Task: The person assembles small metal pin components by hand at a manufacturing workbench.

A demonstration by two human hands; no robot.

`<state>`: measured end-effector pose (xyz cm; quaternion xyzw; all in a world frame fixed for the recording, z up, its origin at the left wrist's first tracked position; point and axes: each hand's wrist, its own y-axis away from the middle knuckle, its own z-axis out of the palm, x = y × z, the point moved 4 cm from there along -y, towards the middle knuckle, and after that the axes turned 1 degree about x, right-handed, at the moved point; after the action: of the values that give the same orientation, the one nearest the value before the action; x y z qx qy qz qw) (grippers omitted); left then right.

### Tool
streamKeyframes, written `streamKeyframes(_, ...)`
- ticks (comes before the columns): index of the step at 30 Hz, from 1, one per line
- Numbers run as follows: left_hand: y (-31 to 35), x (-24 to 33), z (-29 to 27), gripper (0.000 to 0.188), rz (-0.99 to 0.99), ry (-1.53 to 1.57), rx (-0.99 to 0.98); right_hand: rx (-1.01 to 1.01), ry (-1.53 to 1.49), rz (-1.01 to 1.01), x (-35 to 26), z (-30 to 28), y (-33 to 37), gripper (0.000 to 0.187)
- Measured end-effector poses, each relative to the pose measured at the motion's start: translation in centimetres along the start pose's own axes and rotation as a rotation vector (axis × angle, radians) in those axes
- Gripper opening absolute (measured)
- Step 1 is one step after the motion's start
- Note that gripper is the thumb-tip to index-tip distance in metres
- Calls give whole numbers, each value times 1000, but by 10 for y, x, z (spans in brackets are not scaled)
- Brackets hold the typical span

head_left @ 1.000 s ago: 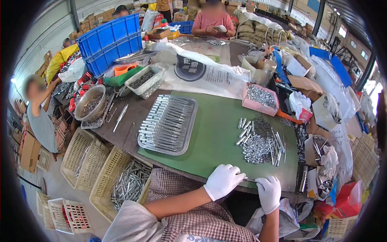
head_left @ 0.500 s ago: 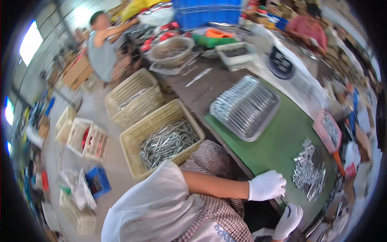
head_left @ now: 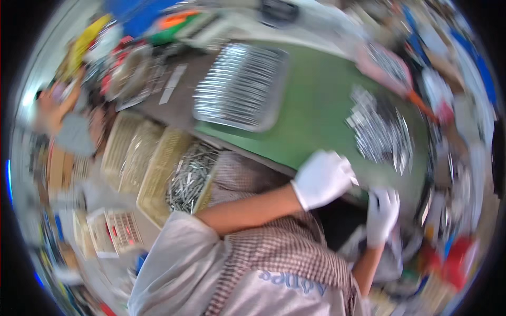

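Observation:
My left hand (head_left: pixel 324 180), in a white glove, is over the near edge of the green mat with its fingers curled closed. A small pale tip shows at its fingertips, too blurred to name. Close by on the right, my right hand (head_left: pixel 383 215), also white-gloved, has its fingers bent together at the table edge; what they hold, if anything, cannot be made out. Beyond both hands, a loose pile of shiny metal parts (head_left: pixel 380 129) lies on the green mat (head_left: pixel 311 100). A grey tray (head_left: pixel 274 100) with rows of slim metal pieces stands further left.
A pink dustpan-like scoop (head_left: pixel 363 62) with an orange handle holds metal parts at the far right. Left of my lap, a cream basket (head_left: pixel 153 195) contains many metal strips, with another basket (head_left: pixel 118 142) beside it. A person in grey (head_left: pixel 79 134) works at the far left.
My view has turned, so the table appears more level and shifted up and left. Both hands remain close together at the mat's near edge, fingers still closed.

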<state>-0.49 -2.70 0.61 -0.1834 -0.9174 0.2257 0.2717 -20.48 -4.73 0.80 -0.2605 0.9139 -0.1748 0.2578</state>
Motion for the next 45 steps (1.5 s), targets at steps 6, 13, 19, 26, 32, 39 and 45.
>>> streamKeyframes(6, -7, -4, -12, 9, -18, 18, -7, 22, 3, -8, -9, -2, -11, 15)
streamKeyframes(13, 0, 3, -2, 17, 12, 17, 25, 45, 3, 15, -4, -3, 0, 14)
streamKeyframes(19, 1, 4, -3, 17, 11, 5, 15, 28, -20, 5, -4, 1, -6, 14)
streamKeyframes(26, -3, 2, -3, 18, 23, -16, 22, 11, -65, -4, -5, 3, -16, 13)
streamKeyframes(32, 0, 2, -4, 18, 10, -11, 12, 33, -100, -90, -10, 2, -22, 9)
streamKeyframes(39, -1, 3, 0, 18, 39, 8, 19, 141, -36, 102, 36, 0, -57, 9)
streamKeyframes(45, -2, 0, -4, 17, -9, -3, 10, 58, 75, 106, 36, 12, -77, 7)
